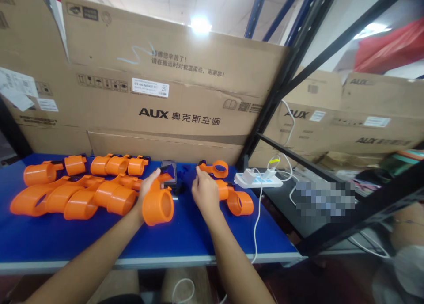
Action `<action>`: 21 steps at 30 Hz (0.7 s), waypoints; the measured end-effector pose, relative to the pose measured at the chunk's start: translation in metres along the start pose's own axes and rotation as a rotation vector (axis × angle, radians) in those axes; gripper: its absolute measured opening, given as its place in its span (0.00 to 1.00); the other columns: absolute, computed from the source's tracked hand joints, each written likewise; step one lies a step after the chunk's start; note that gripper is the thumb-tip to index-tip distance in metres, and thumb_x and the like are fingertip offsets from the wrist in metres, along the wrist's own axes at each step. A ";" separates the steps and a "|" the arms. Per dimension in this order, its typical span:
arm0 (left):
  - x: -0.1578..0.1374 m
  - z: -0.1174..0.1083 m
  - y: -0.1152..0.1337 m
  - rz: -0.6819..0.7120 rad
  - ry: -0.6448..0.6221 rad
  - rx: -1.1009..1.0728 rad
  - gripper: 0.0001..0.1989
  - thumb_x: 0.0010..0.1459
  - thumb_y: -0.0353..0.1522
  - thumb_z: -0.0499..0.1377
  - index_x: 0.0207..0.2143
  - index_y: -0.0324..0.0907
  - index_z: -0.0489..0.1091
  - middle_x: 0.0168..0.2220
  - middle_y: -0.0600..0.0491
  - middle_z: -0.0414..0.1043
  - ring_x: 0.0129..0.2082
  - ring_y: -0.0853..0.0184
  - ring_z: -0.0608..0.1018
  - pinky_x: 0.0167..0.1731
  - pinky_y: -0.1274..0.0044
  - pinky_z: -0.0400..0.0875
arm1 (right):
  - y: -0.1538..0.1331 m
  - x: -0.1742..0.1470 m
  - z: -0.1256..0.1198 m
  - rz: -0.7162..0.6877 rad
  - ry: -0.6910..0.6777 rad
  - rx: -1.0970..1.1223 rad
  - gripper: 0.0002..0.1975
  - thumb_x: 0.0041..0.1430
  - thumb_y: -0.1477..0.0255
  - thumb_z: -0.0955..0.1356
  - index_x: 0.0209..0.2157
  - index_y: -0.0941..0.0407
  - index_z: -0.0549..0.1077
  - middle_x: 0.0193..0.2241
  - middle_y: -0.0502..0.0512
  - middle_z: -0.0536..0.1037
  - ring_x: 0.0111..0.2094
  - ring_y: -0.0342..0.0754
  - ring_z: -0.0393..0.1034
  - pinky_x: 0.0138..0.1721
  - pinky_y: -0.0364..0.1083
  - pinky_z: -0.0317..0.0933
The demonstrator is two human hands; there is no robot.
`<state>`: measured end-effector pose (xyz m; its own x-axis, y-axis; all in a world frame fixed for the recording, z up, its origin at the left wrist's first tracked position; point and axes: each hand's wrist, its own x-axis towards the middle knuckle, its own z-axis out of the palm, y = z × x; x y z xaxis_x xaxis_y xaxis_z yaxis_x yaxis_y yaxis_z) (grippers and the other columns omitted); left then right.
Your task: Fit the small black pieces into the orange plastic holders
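Gripping orange ring (155,209) in left hand (149,188), right hand (205,190) curled, hold unclear, room toward table edge (179,260)

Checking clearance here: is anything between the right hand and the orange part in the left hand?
Nothing visible blocks the right hand from the orange part; small dark pieces lie on the table between them.

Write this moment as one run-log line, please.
left hand: holding orange piece | right hand: beside right-side orange pieces, grip unclear | blue table: left-side orange pieces | power strip: at right
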<state>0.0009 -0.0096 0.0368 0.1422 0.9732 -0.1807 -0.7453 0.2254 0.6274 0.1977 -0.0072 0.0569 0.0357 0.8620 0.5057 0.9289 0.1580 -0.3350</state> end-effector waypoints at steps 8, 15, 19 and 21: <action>0.006 -0.004 -0.008 0.115 0.007 0.112 0.19 0.52 0.43 0.71 0.28 0.39 0.69 0.18 0.56 0.71 0.15 0.69 0.73 0.17 0.79 0.68 | 0.004 -0.002 0.009 -0.053 -0.104 -0.205 0.27 0.56 0.89 0.62 0.56 0.64 0.73 0.46 0.70 0.79 0.48 0.61 0.72 0.48 0.52 0.64; 0.015 -0.013 -0.014 0.241 0.068 0.290 0.23 0.47 0.47 0.73 0.26 0.41 0.67 0.18 0.57 0.68 0.15 0.71 0.70 0.18 0.79 0.66 | 0.007 -0.008 0.018 -0.210 0.064 -0.078 0.23 0.55 0.87 0.63 0.51 0.64 0.76 0.48 0.69 0.78 0.50 0.60 0.68 0.56 0.55 0.61; 0.016 -0.013 -0.016 0.326 0.063 0.424 0.22 0.47 0.48 0.73 0.30 0.41 0.71 0.20 0.56 0.70 0.16 0.72 0.70 0.18 0.80 0.63 | -0.003 -0.011 0.012 -0.253 0.243 0.202 0.17 0.63 0.76 0.65 0.52 0.57 0.76 0.52 0.63 0.78 0.54 0.60 0.68 0.57 0.59 0.61; 0.017 -0.012 -0.018 0.343 0.042 0.458 0.22 0.47 0.48 0.72 0.33 0.41 0.73 0.21 0.56 0.72 0.18 0.71 0.72 0.19 0.80 0.64 | -0.008 -0.013 0.009 -0.304 0.208 0.377 0.16 0.64 0.72 0.66 0.53 0.54 0.76 0.50 0.60 0.79 0.52 0.58 0.71 0.56 0.57 0.64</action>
<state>0.0087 0.0021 0.0139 -0.0905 0.9936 0.0672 -0.3845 -0.0971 0.9180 0.1860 -0.0149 0.0459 -0.1065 0.6425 0.7588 0.7129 0.5814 -0.3922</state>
